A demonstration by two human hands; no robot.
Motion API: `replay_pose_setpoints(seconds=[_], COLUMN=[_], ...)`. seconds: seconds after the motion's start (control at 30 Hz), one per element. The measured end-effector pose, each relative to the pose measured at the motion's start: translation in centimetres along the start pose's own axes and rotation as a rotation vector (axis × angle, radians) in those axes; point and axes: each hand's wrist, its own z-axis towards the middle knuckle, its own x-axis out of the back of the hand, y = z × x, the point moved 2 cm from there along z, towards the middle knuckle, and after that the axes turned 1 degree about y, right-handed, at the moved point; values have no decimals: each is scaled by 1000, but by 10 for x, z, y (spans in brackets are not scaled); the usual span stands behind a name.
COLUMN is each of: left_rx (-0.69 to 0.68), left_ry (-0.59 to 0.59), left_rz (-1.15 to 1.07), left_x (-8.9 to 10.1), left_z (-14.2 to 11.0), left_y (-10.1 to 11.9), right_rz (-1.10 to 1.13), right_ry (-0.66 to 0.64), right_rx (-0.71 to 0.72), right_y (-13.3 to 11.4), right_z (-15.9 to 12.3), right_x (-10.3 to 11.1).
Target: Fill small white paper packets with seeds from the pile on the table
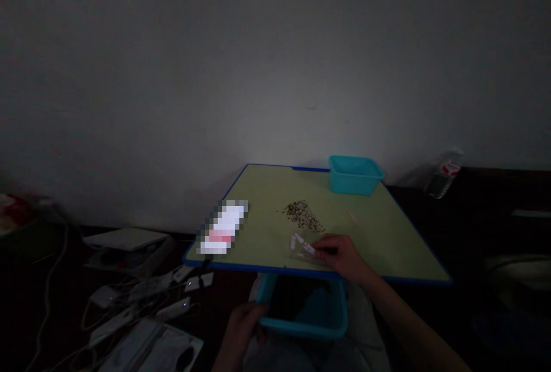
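My right hand (338, 252) is closed on the edge of a small clear plastic bag (301, 247) at the front of the table. The bag lies almost flat and shows whitish patches. Just beyond it spreads a loose pile of small dark and pale bits (303, 215), like seeds or beads. My left hand (244, 321) grips the left rim of a turquoise plastic bin (303, 329) below the table edge, on my lap. Dark contents or shadow fill that bin, too dim to make out.
A second turquoise bin (356, 182) stands at the table's back right corner. A lit, blurred-out phone (224, 228) lies on the left of the green table (262, 185). Cables and power strips (172, 307) clutter the left floor. A packaged item (445, 178) sits by the wall.
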Motion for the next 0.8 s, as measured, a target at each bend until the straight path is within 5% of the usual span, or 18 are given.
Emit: replay_pose_setpoints(seconds=[0.2,0.37,0.67,0.8], left_rx=[-71,-58,-68,-30], left_ry=[70,72,45,65], left_rz=[-8,-30,-15,-28], left_x=[-1,0,0,0], left_z=[-17,-14,-13,-9], left_y=[21,17,16,10], right_rz=[3,27,-147,-183], right_ry=[-62,-75,34,-9], right_rx=[27,31,15,54], right_y=[-10,-10,8,6], right_z=[2,0,21,17], right_x=[-12,-13,24,25])
